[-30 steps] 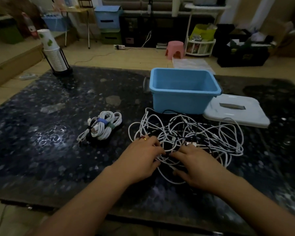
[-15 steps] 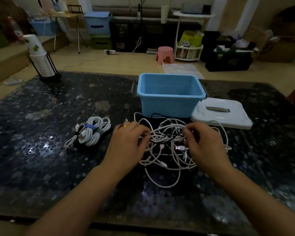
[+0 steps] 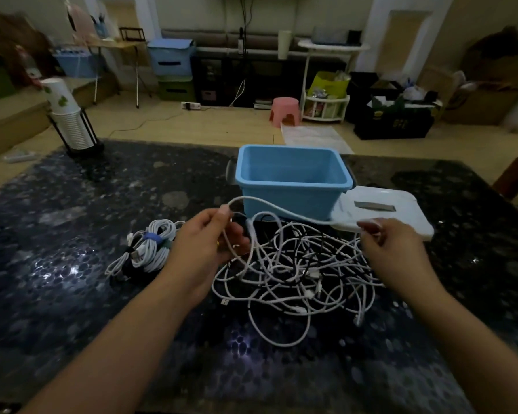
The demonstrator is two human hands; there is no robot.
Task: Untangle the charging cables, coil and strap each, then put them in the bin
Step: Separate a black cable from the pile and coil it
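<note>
Head view. A dark speckled table (image 3: pixel 72 294) carries the whole work. The tangle of charging cables (image 3: pixel 293 273), mostly white with a few black strands, lies in a loose heap at the centre, just in front of the blue bin (image 3: pixel 293 186), which stands open and appears empty. The white lid (image 3: pixel 401 204) lies flat beside the bin on its right. To the left of the tangle sits a bundle of coiled cables (image 3: pixel 150 249), already bound with a blue strap and a darker one.

The left hand (image 3: pixel 204 243) and the right hand (image 3: pixel 392 249) are raised above the heap. Each pinches one white cable (image 3: pixel 281 209) between thumb and fingertips, so that a span of it arcs between them in front of the bin; further loops hang from the left hand into the heap. Fingers of both hands are curled round the strand.

Handling, as judged: the cables are light, limp and smooth-jacketed, so they slide through a loose pinch and drag neighbouring loops along when pulled. The connector ends, visible as small plugs scattered in the heap, are the stiff parts and the likeliest to snag. The sound place to hold is probably near a plug, feeding that end back through crossings instead of hauling on mid-span. Sharp tugs risk tightening knots and straining the joint at the plug.
</note>
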